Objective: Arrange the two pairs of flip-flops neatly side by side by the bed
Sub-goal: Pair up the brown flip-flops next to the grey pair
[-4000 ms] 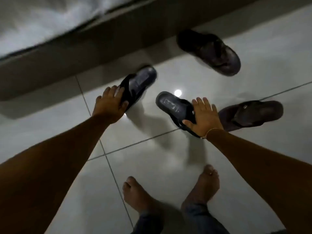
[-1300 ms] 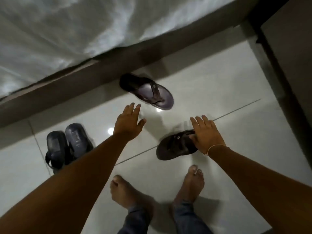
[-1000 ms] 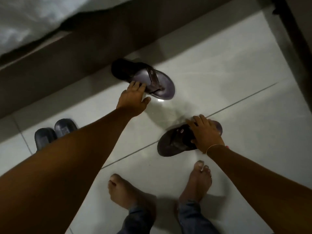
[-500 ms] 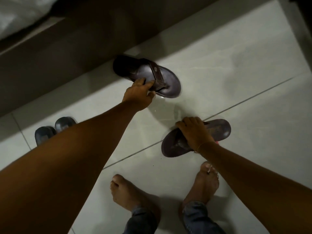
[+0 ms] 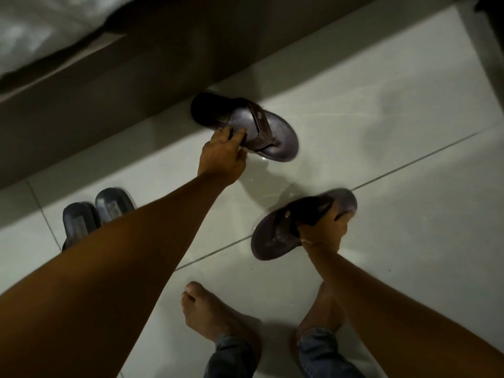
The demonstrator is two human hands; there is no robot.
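Observation:
A brown flip-flop lies on the pale tiled floor close to the bed base, toe pointing right. My left hand grips its near edge, fingers curled over the sole by the strap. A second brown flip-flop is nearer to me, tilted, with its heel end raised at the right. My right hand holds it by the strap and side. The black pair stands side by side at the left, partly hidden behind my left forearm.
The bed base runs diagonally across the top, with white bedding above it. A dark furniture edge stands at the top right. My bare feet are on the tiles at the bottom centre.
Both hands have closed on the brown flip-flops. The right one has been tipped up at its heel end; the left hand has curled further onto the far one. The black pair has stayed put.

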